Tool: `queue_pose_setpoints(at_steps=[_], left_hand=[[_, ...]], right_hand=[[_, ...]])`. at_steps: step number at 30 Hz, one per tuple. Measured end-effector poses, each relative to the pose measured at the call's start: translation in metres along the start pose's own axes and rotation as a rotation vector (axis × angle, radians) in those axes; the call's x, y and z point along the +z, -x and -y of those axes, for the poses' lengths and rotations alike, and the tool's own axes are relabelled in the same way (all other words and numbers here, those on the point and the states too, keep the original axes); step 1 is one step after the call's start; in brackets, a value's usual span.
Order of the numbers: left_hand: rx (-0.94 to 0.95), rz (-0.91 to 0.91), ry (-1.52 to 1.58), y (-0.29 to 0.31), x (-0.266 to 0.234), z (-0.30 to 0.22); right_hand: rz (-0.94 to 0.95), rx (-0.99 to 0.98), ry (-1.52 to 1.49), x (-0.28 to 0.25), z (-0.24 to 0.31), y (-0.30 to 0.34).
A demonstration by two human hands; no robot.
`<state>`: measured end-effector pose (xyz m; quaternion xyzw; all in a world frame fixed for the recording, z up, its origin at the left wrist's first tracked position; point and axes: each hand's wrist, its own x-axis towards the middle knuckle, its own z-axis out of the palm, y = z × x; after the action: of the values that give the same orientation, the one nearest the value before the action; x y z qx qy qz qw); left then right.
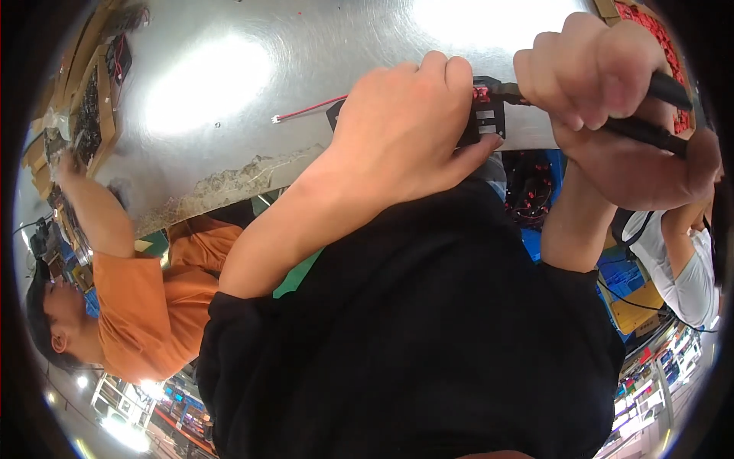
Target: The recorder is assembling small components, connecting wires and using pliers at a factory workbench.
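Observation:
My left hand [405, 130] is closed over a flat black plastic part [482, 109] with rectangular openings, pressing it on the metal table. Its thumb lies along the near edge. A small red piece [480, 93] sits near the part's top. From under the hand, a thin red lead [313, 105] runs left to a small white plug [276, 119]. My right hand [589, 76] grips pliers with black handles [650, 136]. The plier jaws reach left to the red piece; whether they pinch it, I cannot tell.
The metal table [306, 53] has a worn near edge. A small nut [217, 125] lies on it. Cardboard boxes [107, 99] with dark parts stand left, near a person in orange [153, 306]. Red parts [650, 27] fill a box at right; a person in white [680, 268] is beyond.

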<state>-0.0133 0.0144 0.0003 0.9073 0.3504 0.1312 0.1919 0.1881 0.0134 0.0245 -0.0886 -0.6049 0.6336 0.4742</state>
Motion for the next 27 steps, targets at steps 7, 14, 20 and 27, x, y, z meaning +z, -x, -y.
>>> queue_pose_setpoints(at_steps=[7, 14, 20, 27], left_hand=[[0.02, -0.024, 0.043, 0.002, 0.007, 0.003], [-0.041, 0.066, -0.045, -0.001, -0.003, -0.003], [-0.037, 0.081, -0.096, 0.0, -0.003, -0.003], [-0.04, 0.076, -0.112, 0.001, -0.002, -0.002]], right_hand=[[0.116, -0.011, 0.011, -0.005, 0.002, -0.008], [-0.594, 0.033, 0.306, 0.039, 0.0, -0.001], [-0.788, -0.182, -0.559, 0.045, 0.015, 0.001], [-0.608, -0.307, -0.646, 0.039, -0.001, 0.007]])
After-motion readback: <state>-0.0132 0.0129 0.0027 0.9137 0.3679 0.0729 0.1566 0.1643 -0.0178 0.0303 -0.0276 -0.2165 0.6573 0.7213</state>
